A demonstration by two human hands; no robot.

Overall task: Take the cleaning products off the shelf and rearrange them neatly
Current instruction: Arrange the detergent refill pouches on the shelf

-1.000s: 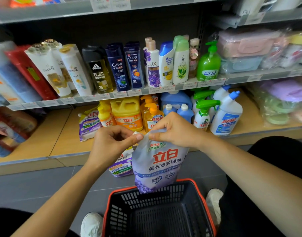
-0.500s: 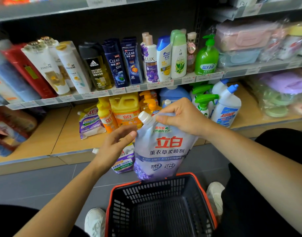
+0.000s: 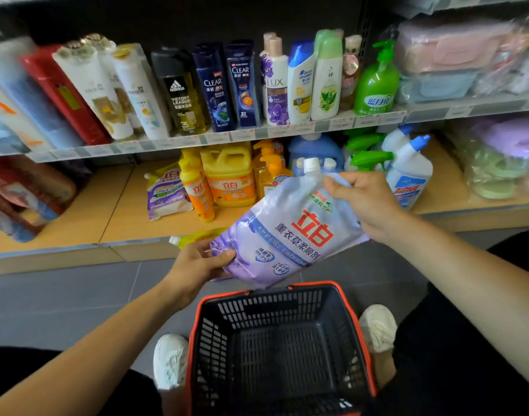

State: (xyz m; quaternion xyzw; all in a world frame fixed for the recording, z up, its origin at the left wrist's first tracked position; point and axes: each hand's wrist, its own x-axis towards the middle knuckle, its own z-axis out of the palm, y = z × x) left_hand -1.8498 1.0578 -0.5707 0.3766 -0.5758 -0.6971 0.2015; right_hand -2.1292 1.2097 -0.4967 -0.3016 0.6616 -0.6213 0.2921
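A purple-and-white softener refill pouch (image 3: 287, 232) with a white spout hangs tilted above the basket (image 3: 282, 337), spout up and to the right. My right hand (image 3: 365, 202) grips its top edge beside the spout. My left hand (image 3: 197, 265) holds its lower left corner, thumb on the front. On the bottom shelf (image 3: 113, 211) stand a second purple pouch (image 3: 165, 192), yellow detergent bottles (image 3: 228, 175), blue bottles (image 3: 315, 151), green sprayers (image 3: 366, 157) and white toilet cleaners (image 3: 408, 169). Another pouch (image 3: 197, 235) lies partly hidden behind the held one.
The black basket with an orange rim sits on the grey floor between my white shoes (image 3: 170, 360). The upper shelf (image 3: 227, 136) carries shampoo and body-wash bottles. Plastic-wrapped boxes and tubs (image 3: 497, 157) fill the right side; packaged goods (image 3: 20, 193) lie at the left.
The pouch has risen from the basket and tilted, its bottom swinging left. My left hand let go of the top and took hold of the lower corner.
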